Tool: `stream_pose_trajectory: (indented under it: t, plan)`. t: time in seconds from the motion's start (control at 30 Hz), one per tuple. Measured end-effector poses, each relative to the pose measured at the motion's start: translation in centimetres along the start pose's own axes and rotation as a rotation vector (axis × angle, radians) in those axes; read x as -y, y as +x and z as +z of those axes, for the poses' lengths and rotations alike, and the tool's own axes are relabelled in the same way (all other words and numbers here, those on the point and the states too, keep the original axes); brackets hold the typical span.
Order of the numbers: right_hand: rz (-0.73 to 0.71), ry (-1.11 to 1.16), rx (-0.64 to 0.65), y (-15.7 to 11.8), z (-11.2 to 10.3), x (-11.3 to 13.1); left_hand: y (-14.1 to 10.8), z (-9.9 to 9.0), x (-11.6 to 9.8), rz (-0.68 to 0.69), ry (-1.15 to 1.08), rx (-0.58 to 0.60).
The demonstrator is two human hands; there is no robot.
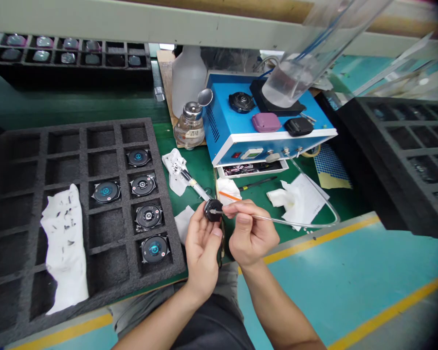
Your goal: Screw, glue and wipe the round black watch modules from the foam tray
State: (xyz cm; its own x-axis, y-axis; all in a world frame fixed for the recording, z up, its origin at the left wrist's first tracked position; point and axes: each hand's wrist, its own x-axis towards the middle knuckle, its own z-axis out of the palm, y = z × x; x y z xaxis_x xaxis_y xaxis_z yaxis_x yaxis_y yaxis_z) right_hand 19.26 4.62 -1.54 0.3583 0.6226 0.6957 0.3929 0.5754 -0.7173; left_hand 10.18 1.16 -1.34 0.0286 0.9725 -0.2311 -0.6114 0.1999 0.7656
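A dark round watch body (213,210) is held in my left hand (203,243), between thumb and fingers. My right hand (253,231) pinches the end of a clear tube (295,223), whose thin tip touches the face of the watch body. The tube loops back to the front of a blue machine (228,121). Beside my right fingers lies an orange stick (229,196). Left of my hands, a black foam tray (129,233) holds several round watch bodies, one of them (155,249) in the slot nearest my left hand.
A glass pump bottle (190,129) and a white bottle (188,80) stand behind. Stained white cloth (67,253) lies on the foam tray; crumpled wipes (294,199) and a black pen (259,183) are on the green mat. More foam trays stand at right (397,160) and back left (76,73).
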Motion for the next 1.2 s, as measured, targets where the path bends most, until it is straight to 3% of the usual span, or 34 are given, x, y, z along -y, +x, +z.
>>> stream_pose_trajectory:
  t: [1.2]
  plan:
    - [-0.007,0.052,-0.001,-0.01,0.02,-0.03,0.04,-0.01,0.13,0.004,-0.008,-0.01]
